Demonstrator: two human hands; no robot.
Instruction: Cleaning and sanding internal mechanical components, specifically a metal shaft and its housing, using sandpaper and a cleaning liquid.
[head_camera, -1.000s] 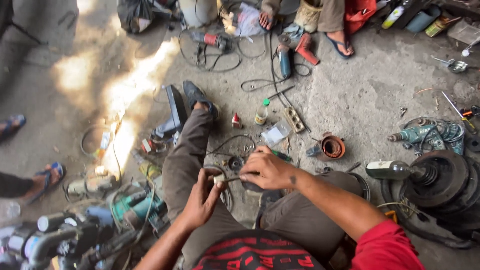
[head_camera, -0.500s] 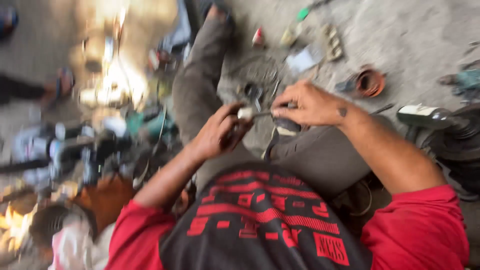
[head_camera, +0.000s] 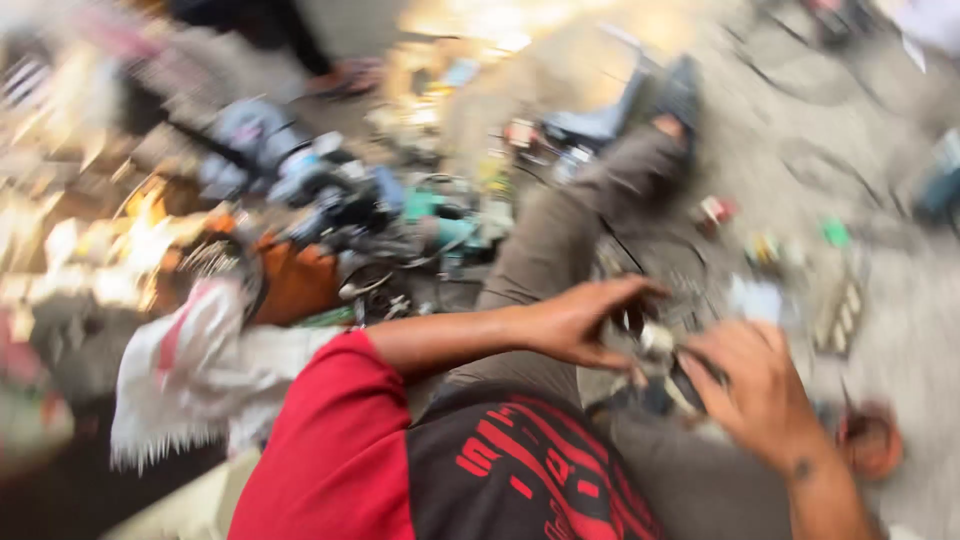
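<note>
- The whole view is smeared by motion blur; edges are soft everywhere.
- A small pale part (head_camera: 655, 338) sits between the left hand (head_camera: 580, 322) and right hand (head_camera: 755, 385); its kind cannot be told.
- The right forearm is cut off by the bottom edge.
- Power tools (head_camera: 330, 195) on the floor (head_camera: 900, 330) blur into one heap.

Both hands meet above the lap — left hand (head_camera: 580, 322), right hand (head_camera: 752, 390) — fingers curled.
</note>
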